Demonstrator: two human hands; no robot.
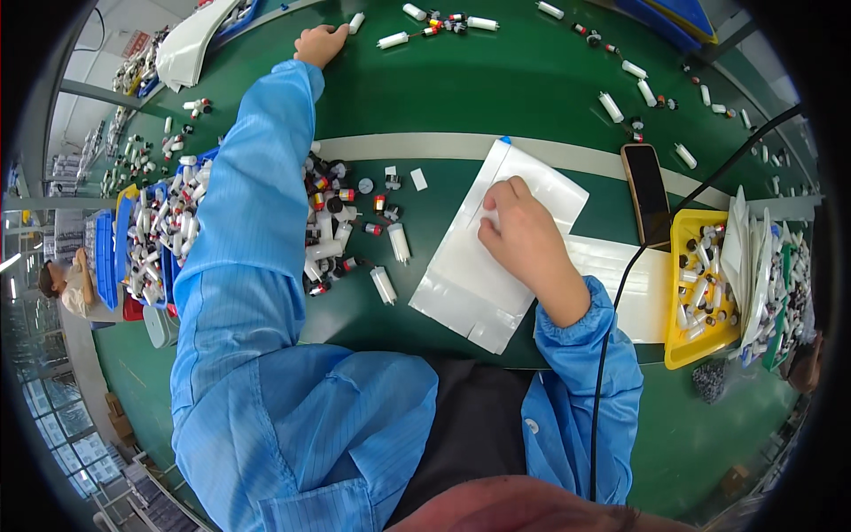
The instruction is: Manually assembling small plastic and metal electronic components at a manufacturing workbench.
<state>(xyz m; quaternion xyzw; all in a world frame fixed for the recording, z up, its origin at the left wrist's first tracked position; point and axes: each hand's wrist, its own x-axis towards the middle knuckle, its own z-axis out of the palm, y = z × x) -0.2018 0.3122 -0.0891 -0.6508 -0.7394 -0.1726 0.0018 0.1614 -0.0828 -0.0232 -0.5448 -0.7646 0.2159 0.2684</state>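
Note:
My left arm stretches to the far side of the green conveyor belt. There my left hand [321, 44] has its fingers curled, with the fingertips against a small white cylinder with a dark end [356, 23]. My right hand [525, 232] rests on a flat white plastic bag [474, 293] in front of me; its fingers are bent down onto the bag, and their tips are partly hidden. Left of the bag, on the green bench, lies a pile of small motor-like parts [328, 239] with white cylinders and red and black ends. Two loose white cylinders [399, 242] lie beside it.
More parts lie scattered along the belt [532, 89]. A phone [647, 191], more white bags [620, 275] and a yellow tray of parts [678, 328] are at the right. A black cable [612, 355] hangs across. Filled blue bins [124, 239] stand left; another person [75, 284] is beyond.

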